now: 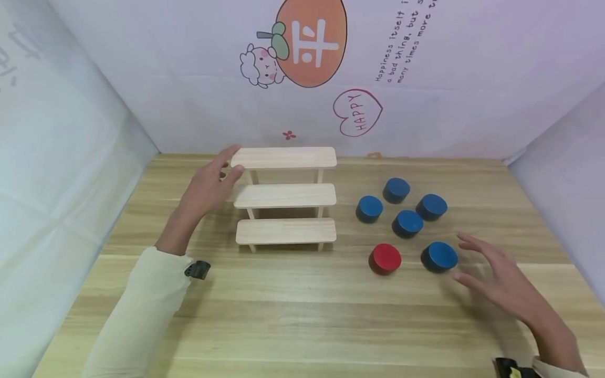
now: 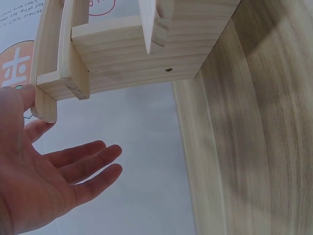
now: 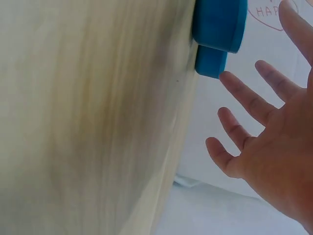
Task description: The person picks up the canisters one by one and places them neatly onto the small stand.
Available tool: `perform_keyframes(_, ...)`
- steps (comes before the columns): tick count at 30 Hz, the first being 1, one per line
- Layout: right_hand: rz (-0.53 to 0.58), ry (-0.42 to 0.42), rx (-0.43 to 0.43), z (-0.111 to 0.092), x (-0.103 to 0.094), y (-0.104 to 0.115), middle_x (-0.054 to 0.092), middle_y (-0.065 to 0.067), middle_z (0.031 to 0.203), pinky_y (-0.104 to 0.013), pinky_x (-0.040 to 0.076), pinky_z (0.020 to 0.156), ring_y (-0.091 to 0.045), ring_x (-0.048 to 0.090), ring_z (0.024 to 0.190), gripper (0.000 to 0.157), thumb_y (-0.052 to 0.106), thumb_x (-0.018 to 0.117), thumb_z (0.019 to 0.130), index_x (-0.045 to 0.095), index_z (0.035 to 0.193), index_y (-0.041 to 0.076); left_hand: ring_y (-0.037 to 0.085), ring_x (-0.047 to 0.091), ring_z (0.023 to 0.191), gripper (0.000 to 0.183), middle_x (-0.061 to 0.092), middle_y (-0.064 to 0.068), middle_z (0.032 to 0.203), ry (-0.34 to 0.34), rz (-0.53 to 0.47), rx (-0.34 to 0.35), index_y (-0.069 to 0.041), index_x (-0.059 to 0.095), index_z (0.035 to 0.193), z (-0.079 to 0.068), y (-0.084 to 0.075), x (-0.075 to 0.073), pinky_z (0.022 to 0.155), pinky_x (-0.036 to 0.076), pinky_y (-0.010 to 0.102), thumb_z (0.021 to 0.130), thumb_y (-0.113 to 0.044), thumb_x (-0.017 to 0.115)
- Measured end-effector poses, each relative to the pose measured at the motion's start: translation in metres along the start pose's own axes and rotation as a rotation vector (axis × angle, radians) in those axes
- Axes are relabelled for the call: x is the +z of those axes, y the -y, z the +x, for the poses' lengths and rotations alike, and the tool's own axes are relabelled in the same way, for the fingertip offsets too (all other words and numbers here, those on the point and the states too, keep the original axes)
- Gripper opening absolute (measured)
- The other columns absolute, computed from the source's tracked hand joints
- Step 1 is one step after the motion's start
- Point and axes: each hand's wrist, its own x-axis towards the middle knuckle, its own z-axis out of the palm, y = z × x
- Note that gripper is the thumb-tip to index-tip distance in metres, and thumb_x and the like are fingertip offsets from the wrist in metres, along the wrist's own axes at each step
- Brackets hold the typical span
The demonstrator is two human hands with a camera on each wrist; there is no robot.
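1. Left hand (image 2: pixel 41 181): enters from the left edge, palm partly turned to the camera.
2. Thumb (image 2: pixel 28 96) and index finger (image 2: pixel 39 129): pinch the rounded end of the outermost board (image 2: pixel 45 105) of a pale wooden stand.
3. Remaining three fingers (image 2: pixel 91 164): extended, apart from the stand.
4. Stand (image 2: pixel 127 63): fills the upper middle; further board ends project from a broad panel bearing one screw (image 2: pixel 168 70).
5. White sheet (image 2: pixel 146 152): lies behind hand and stand. Visible markings: part of an orange print (image 2: pixel 17 61), small lettering (image 2: pixel 19 12) and part of a red outline (image 2: pixel 101 7).
6. Wood-grain surface (image 2: pixel 259 127): runs along the right side.
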Motion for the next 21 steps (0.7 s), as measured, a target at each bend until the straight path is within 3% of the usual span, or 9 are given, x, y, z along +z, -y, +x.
perform_keyframes(5,-0.015,-0.001,-0.045,0.01,0.005,-0.003,0.055,-0.03,0.131,-0.08,0.01,0.098,-0.06,0.034,0.124,0.076,0.014,0.079,0.087,0.039,0.151,0.005,0.048,0.051,0.124,0.064,0.042,0.027,0.149,0.0,0.002,-0.008,-0.026,0.023,0.161,-0.001,0.0,-0.002,0.096,0.04,0.065,0.105,-0.054,0.037)
perform_keyframes(11,-0.027,0.012,-0.036,0.017,0.01,-0.006,0.056,-0.031,0.129,-0.073,0.021,0.087,-0.056,0.036,0.121,0.073,0.017,0.079,0.088,0.042,0.149,0.004,0.047,0.053,0.122,0.064,0.042,0.026,0.149,0.0,-0.018,0.004,-0.024,0.025,0.16,0.001,0.002,-0.002,0.097,0.041,0.064,0.105,-0.053,0.039)
perform_keyframes(21,-0.034,0.038,-0.02,0.022,0.012,-0.003,0.053,-0.033,0.131,-0.073,0.024,0.085,-0.056,0.032,0.122,0.071,0.019,0.081,0.086,0.046,0.147,0.005,0.048,0.053,0.122,0.063,0.041,0.027,0.15,-0.001,-0.043,0.02,-0.025,0.024,0.161,0.0,0.002,-0.001,0.098,0.041,0.063,0.106,-0.051,0.04)
